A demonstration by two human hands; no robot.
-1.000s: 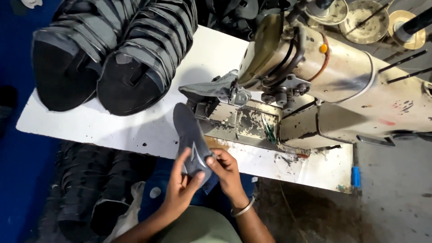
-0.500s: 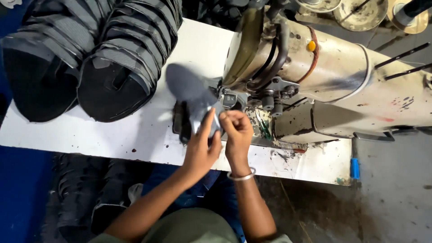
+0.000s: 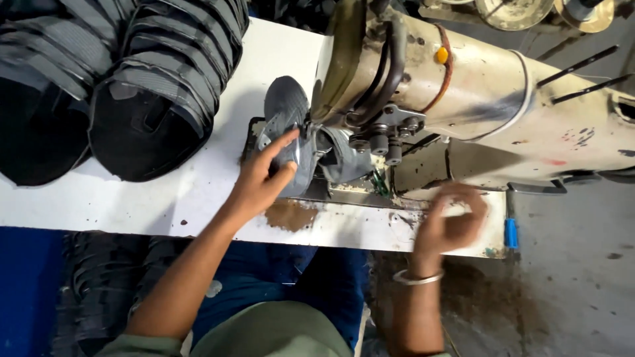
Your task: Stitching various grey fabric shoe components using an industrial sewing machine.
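1. Grey fabric shoe piece is pinched in the left hand: fingers spread over it and the grip closed on its lower edge, pressing it up against the head of the sewing machine. The piece sits at the machine's needle end, tilted up off the counter, top half sticking out to the left.

2. Right hand is off the piece, hovering near the counter's front edge below the machine body. It's blurred, fingers curled, nothing visibly in it, and I honestly can't tell if the grip is shut or just loose.

3. My read: this is the feeding-in step, lining the piece up under the foot. Looks like stitching hasn't got far, if it's started. Next move probably needs both hands steadying the piece so the seam line runs straight, fingertips kept clear of the needle.

4. Around it: two big stacks of dark shoe uppers on the counter's left part, well apart from the hand. More dark pieces piled under the counter. Brownish stain on the counter just beside the left wrist. Blue clip-like thing at the counter's right edge.

5. In the way: the machine head hides the needle area, so the actual contact point isn't visible. Tight spot for fingers.
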